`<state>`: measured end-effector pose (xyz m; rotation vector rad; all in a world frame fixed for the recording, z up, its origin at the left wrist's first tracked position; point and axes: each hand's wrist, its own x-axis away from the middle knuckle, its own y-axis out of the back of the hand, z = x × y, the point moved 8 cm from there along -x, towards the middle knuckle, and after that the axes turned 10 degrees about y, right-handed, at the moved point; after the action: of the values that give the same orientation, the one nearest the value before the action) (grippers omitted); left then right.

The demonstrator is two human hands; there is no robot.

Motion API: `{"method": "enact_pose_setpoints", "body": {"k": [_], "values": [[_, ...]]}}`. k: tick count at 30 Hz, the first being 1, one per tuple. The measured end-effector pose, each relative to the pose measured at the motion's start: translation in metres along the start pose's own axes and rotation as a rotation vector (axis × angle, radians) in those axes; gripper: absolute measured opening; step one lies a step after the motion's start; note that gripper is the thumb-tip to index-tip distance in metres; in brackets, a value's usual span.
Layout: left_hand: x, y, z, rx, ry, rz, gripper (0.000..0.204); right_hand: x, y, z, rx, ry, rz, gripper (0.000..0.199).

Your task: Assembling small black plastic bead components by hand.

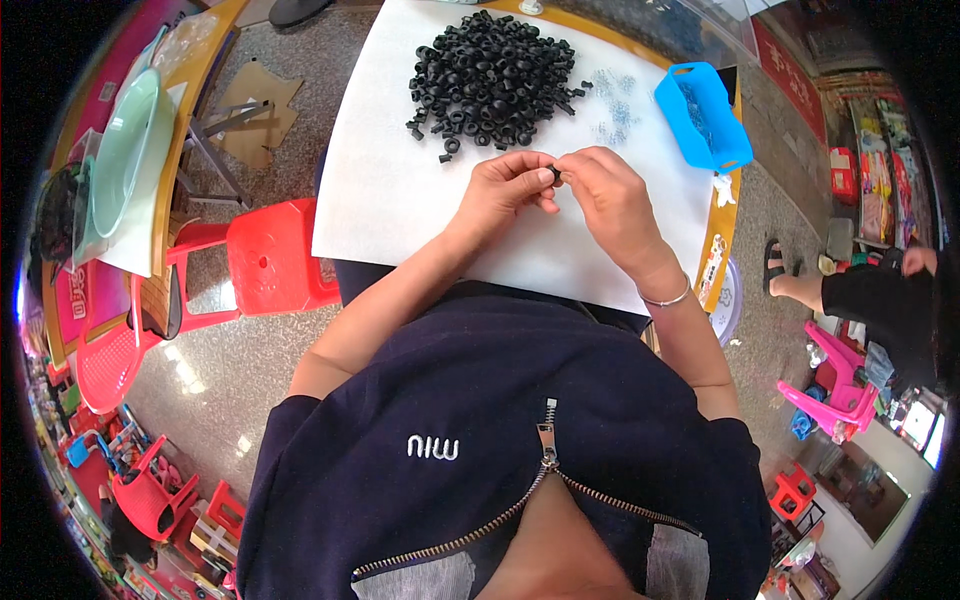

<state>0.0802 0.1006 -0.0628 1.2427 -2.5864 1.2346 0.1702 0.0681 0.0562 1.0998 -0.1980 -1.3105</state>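
Note:
My two hands meet over the white-covered table (410,190), fingertips together. Between the thumb and forefinger of my left hand (500,190) is a small black part (555,173), mostly covered by the fingers. My right hand (610,200) pinches right against that part; whatever its fingertips hold is hidden. Just beyond lies a big pile of small black ring-shaped parts (490,80), looking like rubber or plastic. Several tiny clear pieces (614,105) are scattered to the right of the pile.
A blue plastic tray (730,152) with clear pieces inside stands at the table's right edge. Left of the table are a red stool (265,255) and a pale green basin (130,150) on another table. At the right, a person's leg (800,290) is near a pink chair (840,385).

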Motion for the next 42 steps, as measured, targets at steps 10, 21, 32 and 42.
{"method": "enact_pose_setpoints", "body": {"k": [10, 21, 32, 42], "values": [[0.004, -0.003, -0.002, -0.12, 0.03, -0.048, 0.021, 0.009, -0.004, -0.017, -0.21, -0.144, -0.014, 0.017], [0.005, -0.008, -0.002, -0.167, 0.121, -0.059, 0.024, 0.018, -0.01, -0.006, 0.04, 0.179, -0.046, 0.023], [0.001, -0.006, 0.002, -0.112, 0.121, 0.042, 0.029, 0.022, -0.013, -0.013, -0.126, -0.012, -0.125, 0.015], [0.001, -0.001, 0.005, -0.052, 0.142, 0.036, 0.028, 0.029, -0.012, -0.025, -0.291, -0.253, -0.274, 0.017]]}}
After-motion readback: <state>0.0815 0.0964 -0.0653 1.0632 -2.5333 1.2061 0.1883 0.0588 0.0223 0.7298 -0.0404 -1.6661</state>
